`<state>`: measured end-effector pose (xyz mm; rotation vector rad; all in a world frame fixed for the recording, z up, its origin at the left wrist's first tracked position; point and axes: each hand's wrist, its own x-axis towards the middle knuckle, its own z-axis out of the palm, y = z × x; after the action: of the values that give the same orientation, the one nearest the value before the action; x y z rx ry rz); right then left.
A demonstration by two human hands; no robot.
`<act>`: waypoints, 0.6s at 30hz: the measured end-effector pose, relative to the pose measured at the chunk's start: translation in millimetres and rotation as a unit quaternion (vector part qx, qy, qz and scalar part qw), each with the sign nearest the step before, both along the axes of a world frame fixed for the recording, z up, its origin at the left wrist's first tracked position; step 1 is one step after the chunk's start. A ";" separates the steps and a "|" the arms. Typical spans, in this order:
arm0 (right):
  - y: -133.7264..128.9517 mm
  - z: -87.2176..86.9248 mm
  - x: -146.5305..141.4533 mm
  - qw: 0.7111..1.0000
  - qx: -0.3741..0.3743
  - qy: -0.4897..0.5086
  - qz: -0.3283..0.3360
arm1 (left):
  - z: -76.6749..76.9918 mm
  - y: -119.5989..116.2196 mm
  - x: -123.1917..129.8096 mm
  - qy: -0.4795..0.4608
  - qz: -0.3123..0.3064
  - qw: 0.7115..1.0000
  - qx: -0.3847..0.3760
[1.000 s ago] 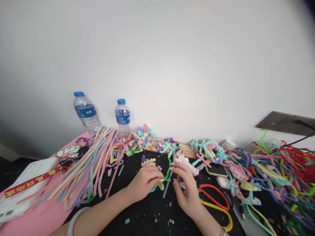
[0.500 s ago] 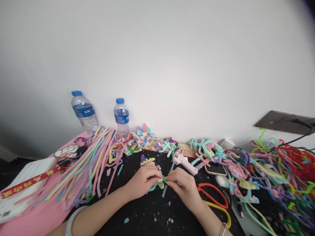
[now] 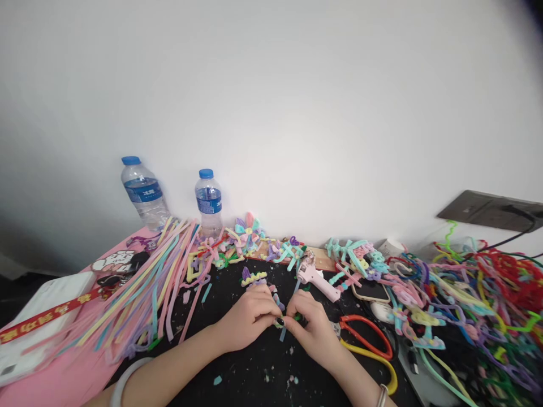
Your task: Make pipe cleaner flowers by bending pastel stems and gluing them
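Bottle labels (image 3: 143, 191) and red strip (image 3: 46, 317) bear Chinese characters.

Soft, even light brightens the wall (image 3: 271, 124) beyond the grip, dimming toward both sides; wide-angle stretching smears the outermost edges, and fingertip detail is indistinct.

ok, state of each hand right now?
Left hand: closed in a pinch; anything held is too hidden to tell.
Right hand: closed in a pinch at left's fingertips; contents unclear.

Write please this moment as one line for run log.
left hand, right hand: fingertips together, contents unclear | pink glue gun: beyond hands | scissors: beside right hand
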<state>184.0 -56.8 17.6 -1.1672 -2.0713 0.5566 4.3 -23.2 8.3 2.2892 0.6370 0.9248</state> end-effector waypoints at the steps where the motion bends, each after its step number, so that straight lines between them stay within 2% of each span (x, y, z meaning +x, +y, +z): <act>1: -1.1 -0.3 -1.5 1.000 -0.007 -0.007 -0.003 | -0.2 -0.2 0.6 -0.004 0.003 1.000 -0.004; 9: -4.6 -7.6 -5.5 0.997 -0.059 -0.004 -0.045 | -0.2 -0.7 2.8 -0.034 0.018 0.997 -0.063; 14: -2.7 -5.5 5.6 0.996 0.013 0.079 -0.031 | 2.3 4.4 0.0 -0.058 0.049 0.988 -0.138; 18: -3.7 -1.0 7.2 0.998 0.049 0.047 0.017 | 2.2 5.9 -1.0 -0.069 0.063 0.981 -0.168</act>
<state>191.2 -60.5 16.6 -1.0306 -2.0179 0.5107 3.3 -17.3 10.5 1.8885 0.8165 0.9441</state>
